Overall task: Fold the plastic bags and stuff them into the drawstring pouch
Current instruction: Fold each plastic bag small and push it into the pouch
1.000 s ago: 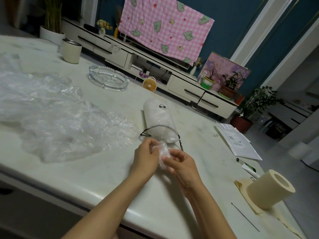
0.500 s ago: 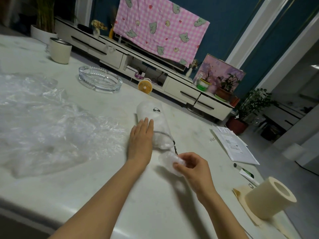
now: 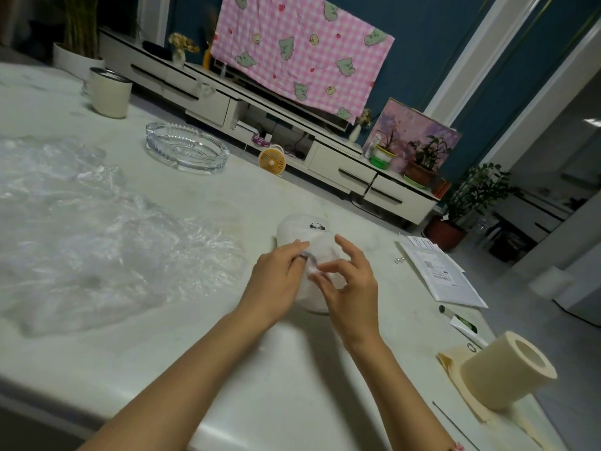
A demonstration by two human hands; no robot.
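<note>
The folded plastic bag sits at the mouth of the white drawstring pouch, which lies on the desk. The right hand pinches the bag with thumb and fingertip, its other fingers spread. The left hand has its fingers curled on the pouch's rim. Loose plastic bags lie well apart, to the left.

Tabletop passable between plastic bags and paper roll.

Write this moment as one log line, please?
left hand: grips pouch rim | right hand: pinches folded bag at opening | loose bags: piled left
</note>
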